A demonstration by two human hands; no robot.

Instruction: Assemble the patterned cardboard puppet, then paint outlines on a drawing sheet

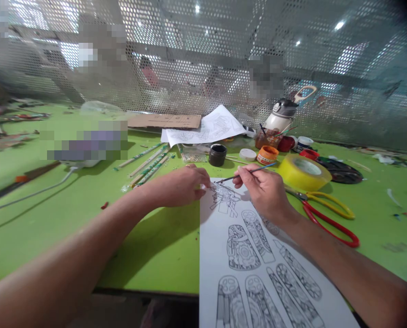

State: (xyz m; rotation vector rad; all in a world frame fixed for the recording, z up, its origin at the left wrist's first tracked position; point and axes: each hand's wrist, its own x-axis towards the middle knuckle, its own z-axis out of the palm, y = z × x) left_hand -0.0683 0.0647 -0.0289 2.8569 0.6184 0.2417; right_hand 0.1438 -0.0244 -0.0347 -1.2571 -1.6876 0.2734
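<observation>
My right hand (263, 189) pinches a thin paintbrush (265, 167), its blue end pointing up to the right and its tip low on the left. That tip is close to the top of a white sheet (212, 246) printed with black line drawings of patterned shapes. At the sheet's upper left edge, my left hand (181, 186) has its fingers closed together. A small pale bit shows at those fingertips, too small to name. An open black paint jar (217, 155) stands just beyond both hands.
Yellow tape (304, 172) and red-and-yellow-handled scissors (329, 216) lie right of my right hand. Behind are an orange paint jar (267, 155), a white lid (247, 154), a bottle (279, 118), cardboard (164, 121) and another drawing sheet (220, 125). Decorated sticks (150, 160) lie left. A perforated screen (196, 68) closes the back.
</observation>
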